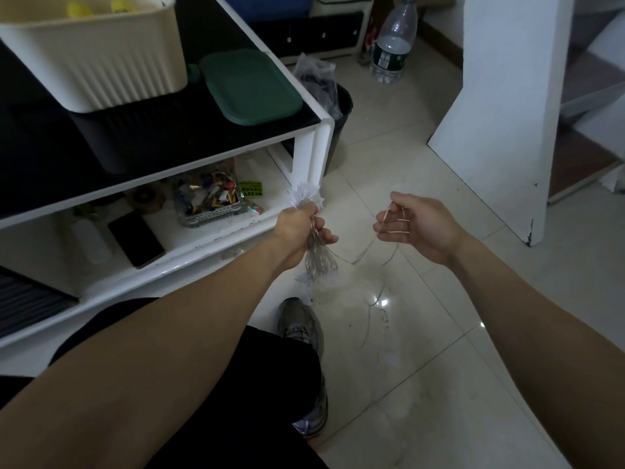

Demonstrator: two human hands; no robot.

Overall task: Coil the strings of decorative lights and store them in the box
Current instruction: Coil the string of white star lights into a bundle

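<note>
A: What are the hands doing?

B: The left hand (297,228), just left of frame centre, is fisted round the coiled bundle of lights (316,255); white flower-shaped bulbs (306,198) fan out above the fist and loops of wire hang below it. The right hand (411,225), right of centre and apart from the left, has its fingers curled with the thin copper wire (394,220) draped across them.

A: And the uncoiled part?

B: The loose tail (372,299) sags between the two hands, then trails down toward the lower middle of the frame, across the pale floor tiles (456,333) beside a grey shoe (301,319). Its long axis runs from the hands down toward the person.

A: So which hand matters next?

B: I'd judge the right, as it feeds; the slack lies below and nearer it, so each wrap would travel leftward onto the bundle.

A: The box?

B: Probably the cream ribbed bin (101,52) at upper left on the black tabletop (189,130), green lid (250,86) beside it, nearer the left arm
</note>
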